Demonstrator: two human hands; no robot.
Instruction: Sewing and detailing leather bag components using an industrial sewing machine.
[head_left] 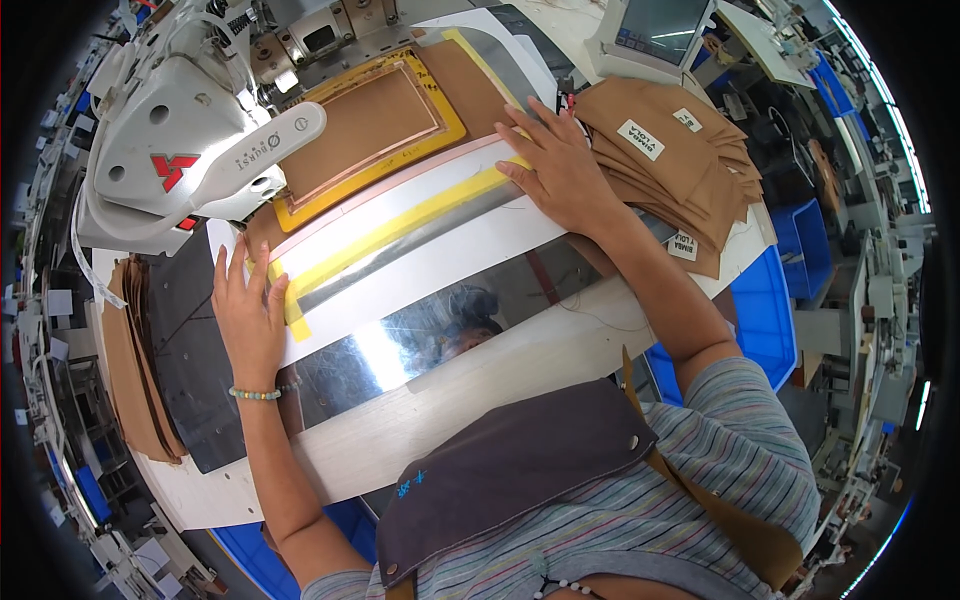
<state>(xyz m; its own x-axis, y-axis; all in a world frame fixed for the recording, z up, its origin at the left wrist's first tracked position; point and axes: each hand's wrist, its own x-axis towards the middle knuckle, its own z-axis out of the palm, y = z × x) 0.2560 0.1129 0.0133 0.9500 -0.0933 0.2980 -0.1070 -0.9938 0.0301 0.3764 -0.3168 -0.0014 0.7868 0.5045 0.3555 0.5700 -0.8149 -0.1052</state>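
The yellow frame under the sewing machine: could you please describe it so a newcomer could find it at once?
Start at the large white sewing machine at the table's far left. Just right of its head lies a flat yellow frame enclosing a brown fabric panel. Unlike the loose brown pieces stacked beyond the right hand, it has a bright yellow border.

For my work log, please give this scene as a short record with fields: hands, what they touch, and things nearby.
left hand: left hand flat, open, on the left end of the clear template with yellow tape
right hand: right hand flat, open, pressing the template's right end
under template: brown fabric piece
machine: white sewing machine at upper left
right side: stack of brown fabric pieces
left side: brown pieces at table edge
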